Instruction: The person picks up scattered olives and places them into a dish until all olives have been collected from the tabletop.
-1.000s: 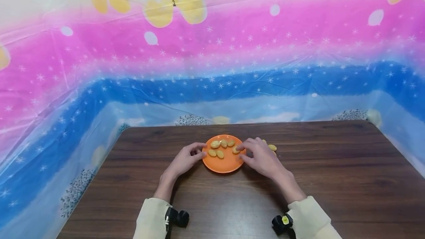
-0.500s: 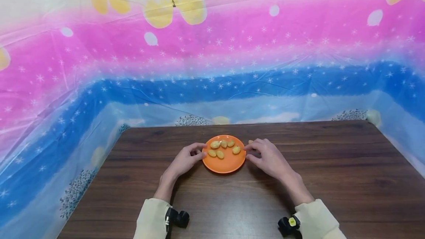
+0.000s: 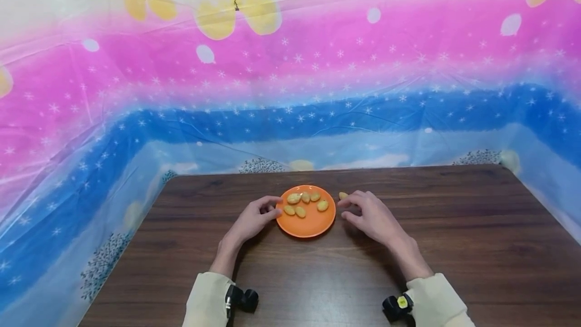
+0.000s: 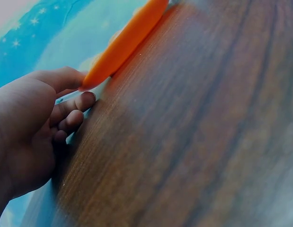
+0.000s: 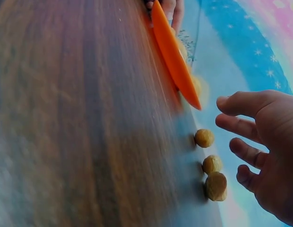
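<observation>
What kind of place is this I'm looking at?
Probably an improvised indoor recording booth, though I can't be certain: a creased printed cloth hangs behind and beside a wood-grain table, and small black devices sit at both sleeves.

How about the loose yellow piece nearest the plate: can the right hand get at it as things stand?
Probably yes. The right hand hovers near the loose yellow piece, fingers apart and holding nothing; the right wrist view shows no obstacle between them. The plate lies to one side.

Dark wood-grain counter (image 3: 313,266), far corners rounded. Behind it, creased cloth backdrop (image 3: 290,77): pink and blue bands, printed white snowflakes.
</observation>
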The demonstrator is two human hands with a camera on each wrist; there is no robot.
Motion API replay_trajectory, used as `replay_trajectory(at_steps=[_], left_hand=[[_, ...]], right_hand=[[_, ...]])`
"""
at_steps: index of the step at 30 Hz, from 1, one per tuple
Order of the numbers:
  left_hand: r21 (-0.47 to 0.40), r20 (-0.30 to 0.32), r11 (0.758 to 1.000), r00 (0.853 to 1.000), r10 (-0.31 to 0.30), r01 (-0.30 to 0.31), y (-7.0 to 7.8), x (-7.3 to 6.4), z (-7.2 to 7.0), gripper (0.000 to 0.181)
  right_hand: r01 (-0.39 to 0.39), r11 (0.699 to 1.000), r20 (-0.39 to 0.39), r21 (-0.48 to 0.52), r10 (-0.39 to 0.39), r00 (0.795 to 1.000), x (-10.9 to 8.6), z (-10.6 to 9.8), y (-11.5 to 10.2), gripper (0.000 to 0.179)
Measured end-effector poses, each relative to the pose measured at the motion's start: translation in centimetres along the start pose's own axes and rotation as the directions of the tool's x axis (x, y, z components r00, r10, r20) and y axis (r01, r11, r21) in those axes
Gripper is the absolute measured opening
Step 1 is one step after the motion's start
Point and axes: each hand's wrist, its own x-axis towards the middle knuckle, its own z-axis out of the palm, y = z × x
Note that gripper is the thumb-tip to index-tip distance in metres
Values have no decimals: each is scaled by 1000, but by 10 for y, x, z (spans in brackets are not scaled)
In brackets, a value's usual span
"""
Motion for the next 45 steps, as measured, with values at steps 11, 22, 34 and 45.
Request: replay_trajectory(at_steps=[11,22,34,45], left_hand=[[-5,1,1000,1000,-8,8,-1,0,0,35],[-3,5,1000,1000,0,0,0,0,-1,35],[3,7,1000,1000,5,-5,1,0,-1,35],[17,7,1000,1000,10,-10,1,-1,-2,36]], right_hand=[[-48,999,33,12,47,998,0,-8,12,23],[-68,998,26,1,68,997,-3,-19,29,22],[-70,998,16,-7,70,997,-5,-25,46,24],[-79,997,22,2,79,997,-5,-28,51,23]])
